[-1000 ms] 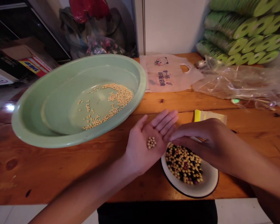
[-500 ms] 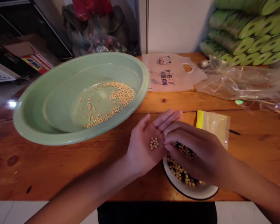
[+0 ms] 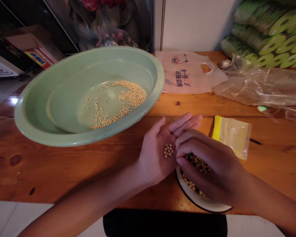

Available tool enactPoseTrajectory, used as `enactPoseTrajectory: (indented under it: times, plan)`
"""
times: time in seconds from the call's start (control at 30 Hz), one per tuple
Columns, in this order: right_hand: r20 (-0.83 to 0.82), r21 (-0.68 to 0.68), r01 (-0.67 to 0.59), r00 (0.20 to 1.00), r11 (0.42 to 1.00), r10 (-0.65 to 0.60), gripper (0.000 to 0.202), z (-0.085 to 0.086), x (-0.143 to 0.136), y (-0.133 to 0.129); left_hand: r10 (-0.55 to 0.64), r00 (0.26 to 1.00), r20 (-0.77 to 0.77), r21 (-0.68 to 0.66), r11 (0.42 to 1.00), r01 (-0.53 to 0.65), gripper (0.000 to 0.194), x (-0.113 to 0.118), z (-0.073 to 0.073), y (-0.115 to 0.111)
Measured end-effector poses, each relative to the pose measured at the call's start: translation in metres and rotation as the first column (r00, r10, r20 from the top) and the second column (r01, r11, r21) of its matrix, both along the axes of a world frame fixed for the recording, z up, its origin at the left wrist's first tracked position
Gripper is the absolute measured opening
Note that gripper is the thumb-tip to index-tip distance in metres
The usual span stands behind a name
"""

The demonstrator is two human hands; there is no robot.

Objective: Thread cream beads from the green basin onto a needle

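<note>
Several pale round beads [image 3: 168, 150], some with dark holes, rest in the palm of my left hand [image 3: 154, 154], which is turned up with its fingers stretched out. Close against its fingers, my right hand [image 3: 209, 161] is closed in a pinch. The thin needle-like strand at its fingertips half a second ago is hard to make out now. Beneath my right hand stands a white bowl [image 3: 196, 199] with a dark rim, partly covered by the hand. Inside it lie tan and dark beads [image 3: 197, 163].
A large green basin [image 3: 64, 140] holding pale beads [image 3: 133, 95] stands at the left. To the right lie a small yellow-edged plastic packet [image 3: 233, 135], a printed plastic bag [image 3: 189, 72] and clear plastic wrapping [image 3: 261, 85]. Stacked green rolls [image 3: 273, 42] are at the back right.
The view has shifted a little, so both hands sit slightly further right. The thin strand that reached from my right fingertips towards the palm beads no longer shows plainly.
</note>
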State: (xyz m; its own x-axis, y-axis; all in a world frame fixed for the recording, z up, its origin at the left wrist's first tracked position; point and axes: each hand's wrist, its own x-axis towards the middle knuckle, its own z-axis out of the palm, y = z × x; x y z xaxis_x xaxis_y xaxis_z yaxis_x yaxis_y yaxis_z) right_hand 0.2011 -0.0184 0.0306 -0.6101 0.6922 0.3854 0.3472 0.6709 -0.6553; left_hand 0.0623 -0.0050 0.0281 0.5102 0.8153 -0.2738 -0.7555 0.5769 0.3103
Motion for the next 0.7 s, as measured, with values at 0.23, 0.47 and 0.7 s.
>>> enactPoseTrajectory:
  times: [0.23, 0.47, 0.7]
  plan:
    - [0.01, 0.014, 0.008, 1.0, 1.0, -0.008, 0.01, -0.0006, -0.0022, -0.0004, -0.004, 1.0, 0.002, 0.034, 0.999, 0.004, 0.056, -0.001, -0.0018, -0.0005]
    - [0.03, 0.011, 0.009, 0.999, 1.0, -0.01, 0.011, -0.0003, -0.001, 0.0, -0.001, 1.0, 0.017, 0.034, 0.999, 0.0, 0.055, -0.0009, -0.0024, 0.0003]
    - [0.08, 0.121, 0.008, 0.997, 0.993, -0.018, 0.01, -0.0051, -0.0016, -0.003, -0.006, 1.0, -0.004, 0.034, 0.999, 0.006, 0.056, -0.0009, -0.0011, 0.0008]
